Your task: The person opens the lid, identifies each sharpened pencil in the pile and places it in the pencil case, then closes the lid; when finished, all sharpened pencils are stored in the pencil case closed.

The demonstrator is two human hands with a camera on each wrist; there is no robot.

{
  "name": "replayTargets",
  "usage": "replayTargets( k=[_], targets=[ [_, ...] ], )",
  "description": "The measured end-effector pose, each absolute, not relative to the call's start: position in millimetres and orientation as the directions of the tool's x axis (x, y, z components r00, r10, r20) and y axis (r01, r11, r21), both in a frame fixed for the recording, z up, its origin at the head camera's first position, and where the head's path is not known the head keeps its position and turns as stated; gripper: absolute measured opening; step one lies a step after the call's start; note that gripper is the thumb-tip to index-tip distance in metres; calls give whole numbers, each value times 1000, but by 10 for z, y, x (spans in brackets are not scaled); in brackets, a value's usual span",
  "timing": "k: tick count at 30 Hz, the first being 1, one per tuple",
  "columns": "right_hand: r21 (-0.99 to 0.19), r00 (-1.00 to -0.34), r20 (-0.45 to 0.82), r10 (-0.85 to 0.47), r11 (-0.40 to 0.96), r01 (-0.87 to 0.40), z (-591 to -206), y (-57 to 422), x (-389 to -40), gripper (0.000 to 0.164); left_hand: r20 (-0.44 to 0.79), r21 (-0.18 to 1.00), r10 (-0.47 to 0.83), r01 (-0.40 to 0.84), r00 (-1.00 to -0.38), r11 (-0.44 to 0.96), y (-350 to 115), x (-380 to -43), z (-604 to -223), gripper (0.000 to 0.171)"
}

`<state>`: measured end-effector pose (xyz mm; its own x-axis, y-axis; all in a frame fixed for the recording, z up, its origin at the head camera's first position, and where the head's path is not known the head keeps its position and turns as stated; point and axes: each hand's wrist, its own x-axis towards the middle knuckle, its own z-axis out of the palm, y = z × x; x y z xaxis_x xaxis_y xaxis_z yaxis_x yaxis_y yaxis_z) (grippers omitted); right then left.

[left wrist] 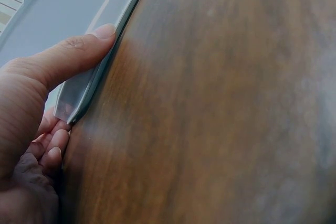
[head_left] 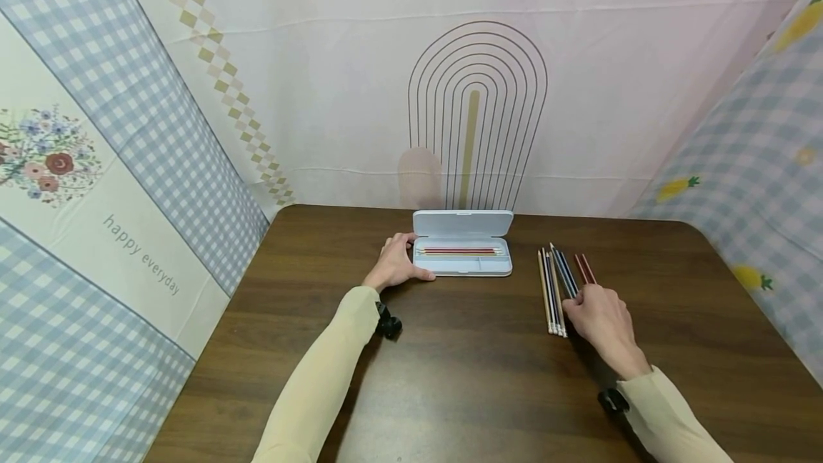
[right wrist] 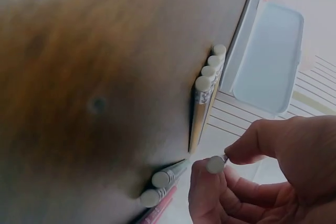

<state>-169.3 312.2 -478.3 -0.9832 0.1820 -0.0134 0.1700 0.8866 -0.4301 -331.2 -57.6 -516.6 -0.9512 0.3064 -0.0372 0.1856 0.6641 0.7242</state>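
Note:
My left hand (head_left: 393,263) grips the left end of an open pale blue pencil case (head_left: 463,223), thumb at the front edge and fingers toward the back. A few red and light pencils (head_left: 458,251) lie inside the case. In the right wrist view, my right hand (right wrist: 262,163) pinches a pencil (right wrist: 214,164) near its white eraser end; its colour is hard to tell there. Beside that hand lie dark blue pencils (head_left: 563,270) and red pencils (head_left: 585,269), partly hidden by it in the head view. Several light and dark pencils (head_left: 549,291) lie in a row to its left.
The brown wooden table (head_left: 463,377) carries everything. A patterned white cloth (head_left: 347,106) hangs behind its back edge, with blue checked cloths (head_left: 161,91) at the left and right. The case lid stands raised at the back.

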Motion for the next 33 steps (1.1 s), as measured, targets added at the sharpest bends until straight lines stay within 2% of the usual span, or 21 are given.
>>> replayTargets(
  k=[7, 12, 22, 33],
  targets=[
    [-499, -987, 67, 144, 862, 92, -4764, 3096, -1681, 15, -42, 719, 304, 182, -952, 671, -576, -3312, -5175, 97],
    [-537, -987, 146, 61, 843, -27, -4757, 3043, -1674, 14, -48, 716, 307, 182, -950, 674, -574, -3316, -5188, 97],
    [-515, -954, 286, -88, 826, -230, -4693, 2878, -1781, 5, -40, 720, 308, 186, -951, 669, -574, -3316, -5171, 98],
    [-517, -949, 245, -200, 801, -303, -4698, 2697, -2100, 6, -38, 720, 313, 191, -949, 667, -578, -3324, -5183, 97]
  ],
)
